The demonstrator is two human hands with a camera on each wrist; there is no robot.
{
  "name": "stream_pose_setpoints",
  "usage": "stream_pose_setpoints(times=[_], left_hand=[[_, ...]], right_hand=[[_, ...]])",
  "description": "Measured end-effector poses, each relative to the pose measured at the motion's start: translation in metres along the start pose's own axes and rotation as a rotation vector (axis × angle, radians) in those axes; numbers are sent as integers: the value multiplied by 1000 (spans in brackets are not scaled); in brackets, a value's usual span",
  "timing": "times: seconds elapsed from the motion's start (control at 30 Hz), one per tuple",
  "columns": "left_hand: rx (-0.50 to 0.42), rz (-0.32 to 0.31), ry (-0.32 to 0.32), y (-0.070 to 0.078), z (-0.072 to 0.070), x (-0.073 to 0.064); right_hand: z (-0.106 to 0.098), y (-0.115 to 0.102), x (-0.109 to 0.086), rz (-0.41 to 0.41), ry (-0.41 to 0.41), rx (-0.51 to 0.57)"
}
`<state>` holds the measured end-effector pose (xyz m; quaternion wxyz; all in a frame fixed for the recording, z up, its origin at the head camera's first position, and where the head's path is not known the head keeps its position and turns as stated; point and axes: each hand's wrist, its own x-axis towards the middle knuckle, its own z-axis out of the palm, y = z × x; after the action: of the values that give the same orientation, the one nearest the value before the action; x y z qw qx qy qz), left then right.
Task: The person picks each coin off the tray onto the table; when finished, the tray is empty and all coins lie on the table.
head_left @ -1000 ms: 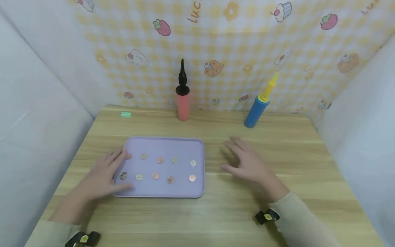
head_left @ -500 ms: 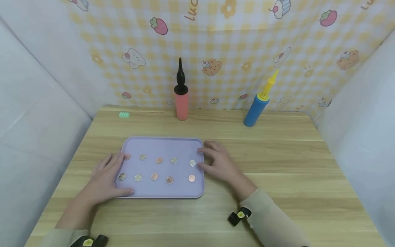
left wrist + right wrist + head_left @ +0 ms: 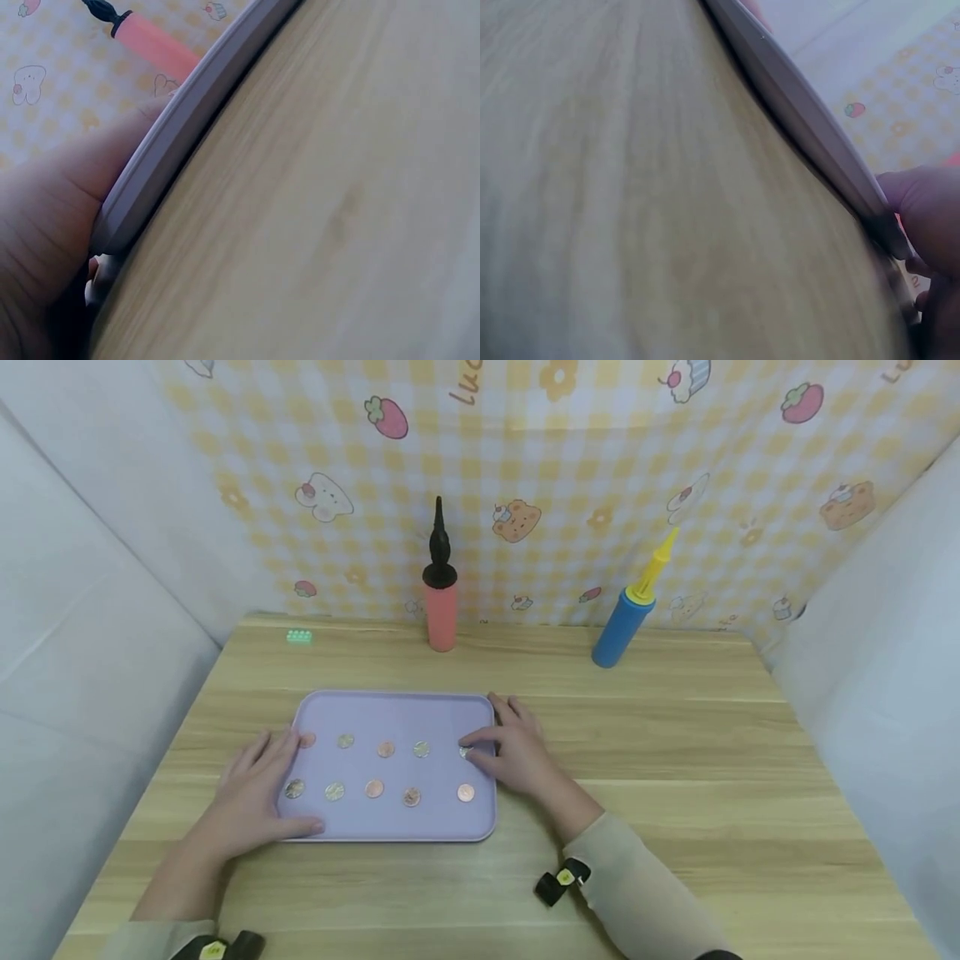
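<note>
In the head view a lilac tray (image 3: 405, 827) lies on the wooden table, bearing two rows of coins, some silvery and some copper-coloured. My left hand (image 3: 247, 793) rests along the tray's left side, fingers extended and the thumb laid over the near left corner. The left wrist view has that thumb (image 3: 127, 150) over the tray rim (image 3: 187, 112). At the tray's right side, my right hand (image 3: 517, 752) pinches a silvery coin (image 3: 464, 752) between thumb and index finger; the fingertips partly hide it. Its other fingers reach the far right corner. A copper-coloured coin (image 3: 466, 792) lies just nearer.
Behind the tray stands a pink hand pump (image 3: 442, 614) with a black top. A blue pump (image 3: 622, 631) with a yellow nozzle leans at the back right. A small green toy brick (image 3: 299, 637) lies at the back left. A patterned cloth (image 3: 555, 468) hangs behind the table.
My right hand has moved left from over the table to the tray's right side, its thumb and index finger closing at the silvery coin. The left hand has stayed on the tray.
</note>
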<state>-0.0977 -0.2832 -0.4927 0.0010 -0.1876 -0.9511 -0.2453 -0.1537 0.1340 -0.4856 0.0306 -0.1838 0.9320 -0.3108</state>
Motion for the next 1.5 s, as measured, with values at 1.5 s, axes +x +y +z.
stream_pose_setpoints(times=[1.5], left_hand=[[-25, 47, 42, -9, 5, 0]], right_hand=[[-2, 25, -12, -94, 413, 238]])
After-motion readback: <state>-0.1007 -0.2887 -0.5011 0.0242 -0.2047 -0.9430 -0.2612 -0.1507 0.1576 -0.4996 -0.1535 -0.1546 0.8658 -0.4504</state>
